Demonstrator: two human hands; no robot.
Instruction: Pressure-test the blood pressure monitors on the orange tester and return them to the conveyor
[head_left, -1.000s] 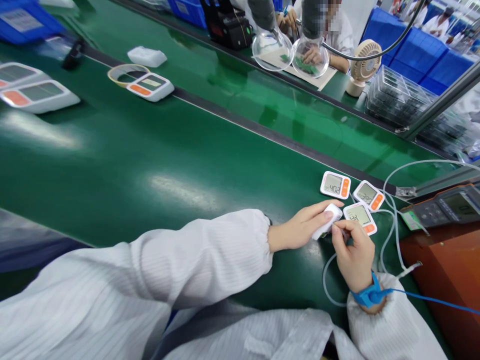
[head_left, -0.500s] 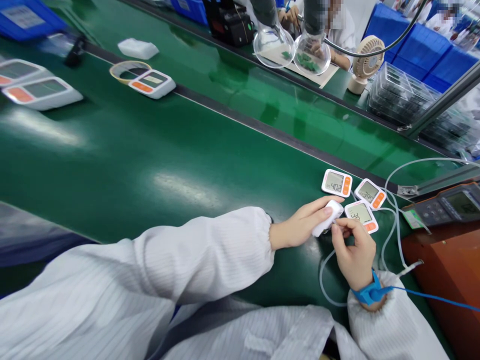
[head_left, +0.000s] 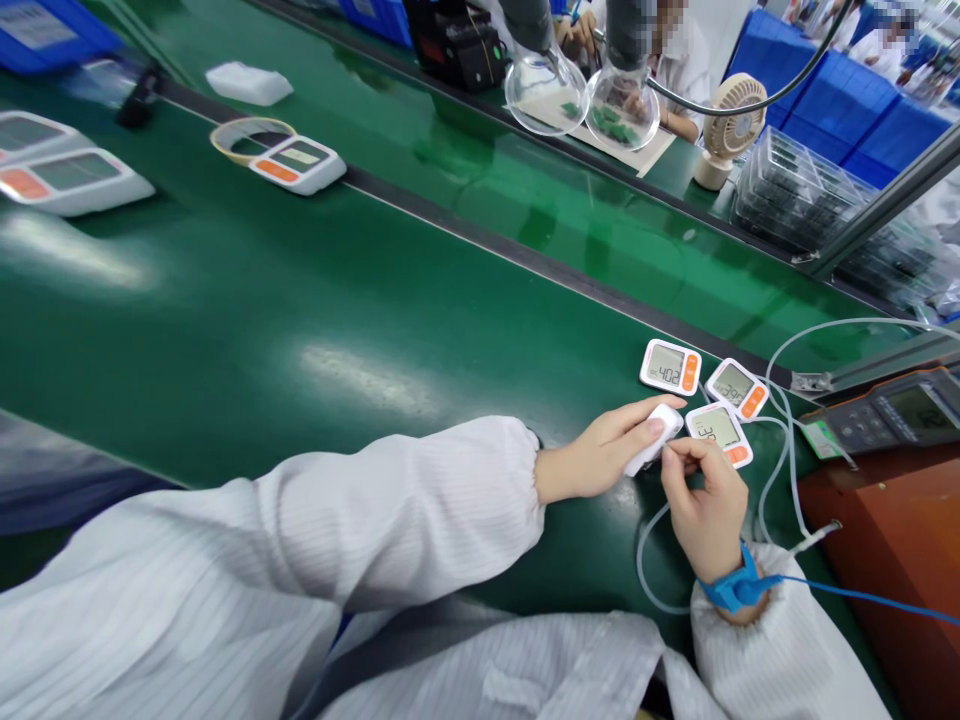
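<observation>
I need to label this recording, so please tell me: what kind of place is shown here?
Probably an electronics assembly line: a long green conveyor belt, small white digital monitors with orange buttons, and a blue anti-static wrist strap on the right hand.

The belt (head_left: 300, 330) is glossy dark green. The three small monitors (head_left: 670, 366) at right are white with grey screens and orange buttons. The sleeves (head_left: 360, 520) are white with fine stripes. The wrist strap (head_left: 731, 588) is bright blue. At upper right, the fan (head_left: 731, 110) is beige and the crates (head_left: 847, 110) are blue.
</observation>
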